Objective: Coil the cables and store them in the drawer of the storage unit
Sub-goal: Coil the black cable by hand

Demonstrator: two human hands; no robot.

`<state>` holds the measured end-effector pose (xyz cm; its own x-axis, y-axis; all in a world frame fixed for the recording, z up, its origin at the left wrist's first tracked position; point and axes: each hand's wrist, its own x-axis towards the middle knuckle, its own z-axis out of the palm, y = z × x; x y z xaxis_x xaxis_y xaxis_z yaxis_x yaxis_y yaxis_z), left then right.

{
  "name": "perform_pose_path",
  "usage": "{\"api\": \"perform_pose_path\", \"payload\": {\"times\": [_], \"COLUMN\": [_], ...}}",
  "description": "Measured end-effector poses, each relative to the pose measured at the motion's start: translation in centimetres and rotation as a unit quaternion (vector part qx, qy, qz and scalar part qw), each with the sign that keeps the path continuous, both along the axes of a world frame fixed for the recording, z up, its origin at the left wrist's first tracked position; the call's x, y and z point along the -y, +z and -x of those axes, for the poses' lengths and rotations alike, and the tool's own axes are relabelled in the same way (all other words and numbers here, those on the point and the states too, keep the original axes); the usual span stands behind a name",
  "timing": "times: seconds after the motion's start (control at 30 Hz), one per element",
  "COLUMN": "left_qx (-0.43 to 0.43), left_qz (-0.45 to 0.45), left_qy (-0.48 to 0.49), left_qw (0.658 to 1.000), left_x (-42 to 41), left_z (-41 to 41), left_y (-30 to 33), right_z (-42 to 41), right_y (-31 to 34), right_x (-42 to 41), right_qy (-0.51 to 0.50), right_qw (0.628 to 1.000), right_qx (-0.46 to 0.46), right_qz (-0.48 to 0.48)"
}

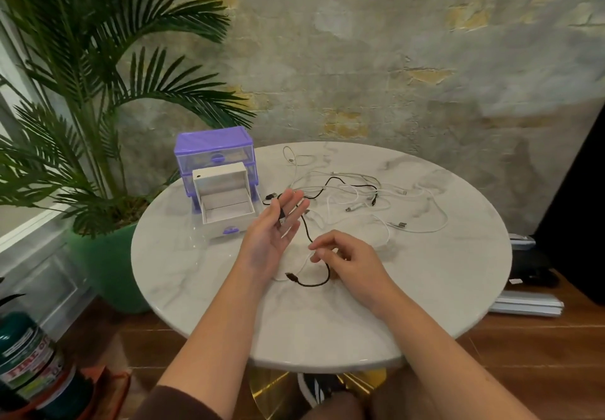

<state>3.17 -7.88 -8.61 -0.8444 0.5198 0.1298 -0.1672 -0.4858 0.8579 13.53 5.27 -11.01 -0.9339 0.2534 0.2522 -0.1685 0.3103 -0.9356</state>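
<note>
Black cable (307, 233) only just begun: one plug end laid across left hand (273, 239), fingers straight and spread, nothing gripped; mid-length pinched by right hand (340, 257), fingers curled round it; loose tail looping on counter (425, 288) toward near edge. No coil formed yet. White cables (376, 203) tangled beyond, untouched, all left to wind. Bottom drawer (226, 213) of purple storage unit (214, 154) pulled open, seemingly empty. Hard to count white cables or say where black one ends in tangle; drawer front corner partly hidden by left hand.
</note>
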Motion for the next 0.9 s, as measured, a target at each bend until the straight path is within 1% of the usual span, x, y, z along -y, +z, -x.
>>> {"api": "perform_pose_path", "payload": {"times": [0.07,0.13,0.2,0.3,0.37,0.53,0.7,0.8,0.9], "left_qx": [-0.033,-0.061,-0.075,-0.085,-0.098,-0.149,-0.152,-0.111,-0.085], "left_qz": [0.032,0.060,0.080,0.100,0.114,0.150,0.139,0.128,0.131], "left_qy": [0.011,0.009,0.011,0.016,0.018,0.010,-0.019,-0.026,-0.028], "left_qw": [0.999,0.996,0.994,0.991,0.989,0.977,0.978,0.985,0.987], "left_x": [-0.1,-0.4,-0.6,-0.8,-0.9,-1.1,-1.9,-2.6,-3.3], "left_z": [-0.2,-0.4,-0.4,-0.6,-0.7,-0.9,-1.4,-1.1,-0.2], "left_y": [-0.2,-0.4,-0.6,-0.6,-0.7,-1.3,-1.0,-0.5,0.4], "right_z": [-0.4,-0.6,-1.0,-1.2,-1.1,-0.1,1.6,2.5,3.7], "right_y": [0.4,0.8,1.3,1.5,1.5,3.0,4.7,5.3,5.8], "right_x": [0.3,0.4,0.2,-0.3,-0.4,0.0,-0.1,-0.3,-0.8], "right_qy": [0.027,0.054,0.066,0.051,0.023,-0.045,-0.089,-0.109,-0.150], "right_qw": [0.999,0.996,0.993,0.988,0.986,0.984,0.982,0.982,0.983], "right_qx": [0.004,0.006,0.011,-0.003,-0.024,-0.083,-0.091,-0.082,-0.061], "right_qz": [0.022,0.064,0.100,0.143,0.163,0.154,0.137,0.133,0.081]}}
